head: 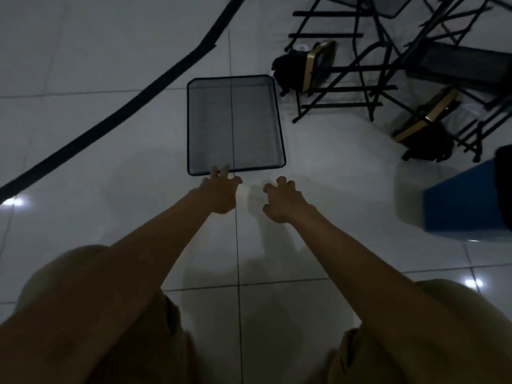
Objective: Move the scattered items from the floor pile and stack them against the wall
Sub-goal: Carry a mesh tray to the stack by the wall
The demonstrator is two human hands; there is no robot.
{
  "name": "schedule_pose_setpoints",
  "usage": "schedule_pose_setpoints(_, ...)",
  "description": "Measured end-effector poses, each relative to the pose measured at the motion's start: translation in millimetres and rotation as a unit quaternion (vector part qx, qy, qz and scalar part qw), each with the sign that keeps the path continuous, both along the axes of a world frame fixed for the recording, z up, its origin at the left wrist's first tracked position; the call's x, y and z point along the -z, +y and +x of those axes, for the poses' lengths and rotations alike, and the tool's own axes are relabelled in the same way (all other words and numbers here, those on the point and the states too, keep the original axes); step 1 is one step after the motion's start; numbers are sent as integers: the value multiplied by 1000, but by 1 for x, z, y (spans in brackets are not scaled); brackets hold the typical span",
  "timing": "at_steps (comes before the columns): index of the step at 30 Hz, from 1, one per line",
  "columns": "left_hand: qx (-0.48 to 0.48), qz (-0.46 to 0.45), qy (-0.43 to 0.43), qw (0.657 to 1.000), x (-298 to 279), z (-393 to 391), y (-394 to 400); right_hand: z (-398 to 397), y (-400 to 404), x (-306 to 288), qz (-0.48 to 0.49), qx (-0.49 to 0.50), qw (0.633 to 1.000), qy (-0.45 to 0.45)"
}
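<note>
Head view, dim light. White tiled floor [110, 65], glossy, with bright reflections.

Count: one black mesh tray [235, 124], lying flat on the floor straight ahead, rim up, a tile seam showing through its mesh base. One long dark strip [110, 117] runs diagonally across the floor on the left, well apart from the tray. One tangle of black metal frames [368, 67] at upper right; individual pieces overlap too much to count. Two gold-edged dark items [318, 65] [426, 117] sit within that tangle. One blue box [460, 198] at the right edge.

Two bare arms reach forward. Left hand [220, 192]: fingers [214, 173] spread and loosely bent, tips at the near rim of the tray, near its left corner; whether they touch it or close round it cannot be told. Right hand [282, 200]: fingers spread and bent claw-like, holding nothing, just short of the tray's near rim, apart from it.

Khaki garment [69, 273] visible at the bottom on both sides.
</note>
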State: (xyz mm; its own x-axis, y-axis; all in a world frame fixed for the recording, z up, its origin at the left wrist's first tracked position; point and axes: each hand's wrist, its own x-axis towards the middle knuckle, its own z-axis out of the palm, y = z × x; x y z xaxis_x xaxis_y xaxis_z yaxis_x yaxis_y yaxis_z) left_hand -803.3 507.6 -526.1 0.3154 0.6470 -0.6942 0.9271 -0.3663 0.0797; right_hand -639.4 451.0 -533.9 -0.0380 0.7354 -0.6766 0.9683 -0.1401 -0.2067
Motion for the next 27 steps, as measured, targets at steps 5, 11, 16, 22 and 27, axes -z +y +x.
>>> schedule_pose_setpoints(5, 35, 27, 79, 996, 35, 16, 27, 27, 14, 15, -14, 36, 997, -68)
schedule_pose_setpoints(11, 43, 72, 13, 996, 63, -2, 27, 24, 14, 15, -1, 36, 998, -43)
schedule_pose_setpoints(16, 80, 28, -73, 994, 60, 1, 22, 15, 18, 24, 4, -27, 998, -65)
schedule_pose_setpoints(22, 178, 13, -83, 980, 54, -2, 11, 7, 9, 33, 31, -103, 985, -131)
schedule_pose_setpoints(27, 103, 56, -211, 970, 36, -13, -2, 7, 3, 31, 128, -85, 986, -57)
